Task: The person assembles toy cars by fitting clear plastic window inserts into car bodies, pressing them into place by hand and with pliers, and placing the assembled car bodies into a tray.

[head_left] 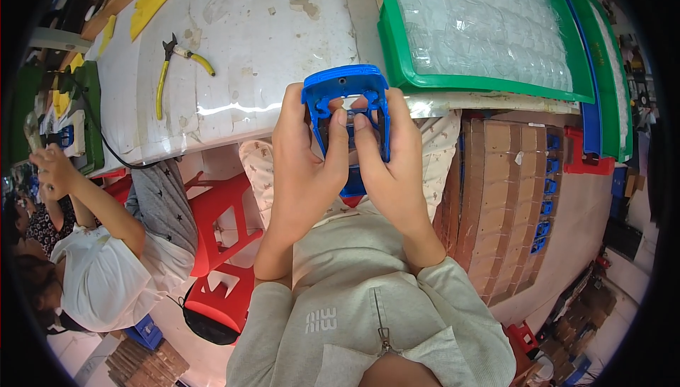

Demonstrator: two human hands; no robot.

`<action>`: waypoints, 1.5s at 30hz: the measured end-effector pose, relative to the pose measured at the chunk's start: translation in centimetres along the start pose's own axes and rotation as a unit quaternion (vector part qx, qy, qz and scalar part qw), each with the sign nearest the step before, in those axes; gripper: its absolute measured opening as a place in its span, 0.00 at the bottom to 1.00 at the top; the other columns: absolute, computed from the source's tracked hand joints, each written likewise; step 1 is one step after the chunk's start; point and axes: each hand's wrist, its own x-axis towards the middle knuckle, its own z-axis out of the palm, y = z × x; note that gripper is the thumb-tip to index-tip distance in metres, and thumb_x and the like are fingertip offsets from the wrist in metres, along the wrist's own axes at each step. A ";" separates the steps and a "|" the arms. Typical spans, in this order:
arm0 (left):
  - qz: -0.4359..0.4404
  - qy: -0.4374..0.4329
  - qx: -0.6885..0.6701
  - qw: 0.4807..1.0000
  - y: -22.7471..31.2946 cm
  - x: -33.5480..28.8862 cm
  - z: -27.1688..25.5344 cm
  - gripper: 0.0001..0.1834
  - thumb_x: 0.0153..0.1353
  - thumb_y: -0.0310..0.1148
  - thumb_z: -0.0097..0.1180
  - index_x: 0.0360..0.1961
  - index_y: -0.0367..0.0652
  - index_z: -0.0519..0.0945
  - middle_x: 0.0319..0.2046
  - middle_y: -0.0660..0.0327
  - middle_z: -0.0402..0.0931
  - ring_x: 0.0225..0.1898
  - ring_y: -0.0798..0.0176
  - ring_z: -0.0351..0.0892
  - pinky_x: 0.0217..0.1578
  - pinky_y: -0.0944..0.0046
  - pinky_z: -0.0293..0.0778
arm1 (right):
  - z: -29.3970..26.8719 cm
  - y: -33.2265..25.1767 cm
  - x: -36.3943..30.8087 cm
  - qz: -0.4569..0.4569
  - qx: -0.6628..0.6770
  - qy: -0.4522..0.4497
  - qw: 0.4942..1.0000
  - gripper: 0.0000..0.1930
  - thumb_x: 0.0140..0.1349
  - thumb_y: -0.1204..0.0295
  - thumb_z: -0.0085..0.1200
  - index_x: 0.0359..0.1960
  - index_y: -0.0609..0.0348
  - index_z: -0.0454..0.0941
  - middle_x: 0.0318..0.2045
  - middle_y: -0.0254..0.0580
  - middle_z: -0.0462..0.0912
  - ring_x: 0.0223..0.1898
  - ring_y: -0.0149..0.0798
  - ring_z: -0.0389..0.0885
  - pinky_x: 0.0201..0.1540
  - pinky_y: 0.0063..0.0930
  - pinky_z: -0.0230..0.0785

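Note:
A blue plastic housing (344, 75) with an arched top and an open middle is held up between both hands, just off the table's front edge. My left hand (304, 142) wraps its left side, and my right hand (395, 139) wraps the right side. Both thumbs reach into the open middle and lie side by side there. Whether a small clear piece sits under the thumb tips I cannot make out. The housing's lower part is partly hidden behind the thumbs and palms.
On the white table (248, 100) lie yellow-handled cutting pliers (161, 89) and yellow cloths (154, 4). A green tray (395, 50) of clear plastic pieces stands right. Below it is a divided carton (496, 203) with blue parts. Red stools (221, 220) and a co-worker (106, 266) are left.

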 end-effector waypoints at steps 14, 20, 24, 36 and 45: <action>-0.047 0.024 0.042 0.998 -0.5 0.0 0.3 0.08 0.59 0.26 0.50 0.27 0.33 0.66 0.21 0.55 0.64 0.21 0.64 0.60 0.22 0.63 0.60 | 0.6 0.6 0.3 -0.010 -0.010 0.005 1.000 0.05 0.59 0.78 0.44 0.35 0.65 0.65 0.23 0.50 0.78 0.25 0.38 0.80 0.25 0.26 0.66; -0.016 0.010 0.043 0.999 -1.1 0.6 0.3 0.10 0.58 0.25 0.51 0.26 0.34 0.63 0.19 0.57 0.60 0.22 0.68 0.56 0.22 0.66 0.58 | 0.8 0.9 0.5 -0.026 -0.028 0.035 0.999 0.05 0.59 0.78 0.45 0.31 0.65 0.62 0.18 0.45 0.73 0.20 0.32 0.75 0.22 0.26 0.63; -0.024 0.027 -0.021 0.999 -1.9 0.7 0.7 0.09 0.57 0.23 0.51 0.26 0.34 0.63 0.20 0.59 0.58 0.23 0.69 0.55 0.22 0.68 0.57 | 1.1 0.5 0.6 -0.004 -0.004 0.037 0.999 0.05 0.59 0.78 0.45 0.31 0.65 0.62 0.18 0.44 0.71 0.18 0.30 0.71 0.21 0.26 0.61; -0.012 0.098 -0.066 0.993 -0.4 0.6 0.7 0.04 0.59 0.23 0.50 0.31 0.35 0.68 0.24 0.62 0.67 0.28 0.74 0.63 0.27 0.72 0.63 | 0.3 0.9 0.0 0.016 0.133 -0.052 0.990 0.11 0.56 0.81 0.44 0.42 0.65 0.66 0.22 0.44 0.73 0.23 0.27 0.70 0.26 0.22 0.63; -0.027 0.048 -0.115 0.992 -0.9 0.4 0.1 0.12 0.57 0.24 0.53 0.42 0.36 0.69 0.33 0.62 0.69 0.35 0.73 0.66 0.36 0.72 0.66 | 0.3 1.0 -0.2 0.015 0.072 -0.048 0.996 0.11 0.53 0.84 0.40 0.39 0.66 0.66 0.23 0.46 0.74 0.26 0.30 0.75 0.28 0.23 0.66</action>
